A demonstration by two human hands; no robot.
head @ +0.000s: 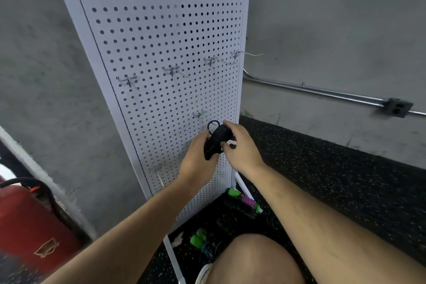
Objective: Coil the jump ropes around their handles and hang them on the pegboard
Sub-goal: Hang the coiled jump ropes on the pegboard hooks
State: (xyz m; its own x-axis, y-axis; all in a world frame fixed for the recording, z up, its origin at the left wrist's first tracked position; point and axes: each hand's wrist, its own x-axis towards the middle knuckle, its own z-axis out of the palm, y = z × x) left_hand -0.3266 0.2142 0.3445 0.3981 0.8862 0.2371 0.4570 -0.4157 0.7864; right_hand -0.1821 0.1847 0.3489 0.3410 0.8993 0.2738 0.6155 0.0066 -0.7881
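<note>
Head view, frame centre: both hands, left [197,157] and right [239,145], grip a coiled black jump rope [216,139] against the pegboard [161,30].

Low on the pegboard [161,30], the fingers of the left hand [196,159] and right hand [242,147] cover much of the black jump rope [217,139], so its handles cannot be told from its coil, nor whether its small loop touches the hook [200,114] just above. At the pegboard's foot, the green and pink handles [246,200] are blurred, their dark cords partly behind the knee [253,260]. The pegboard's top is cut off, as is the red fire extinguisher [30,214] to its left.
</note>
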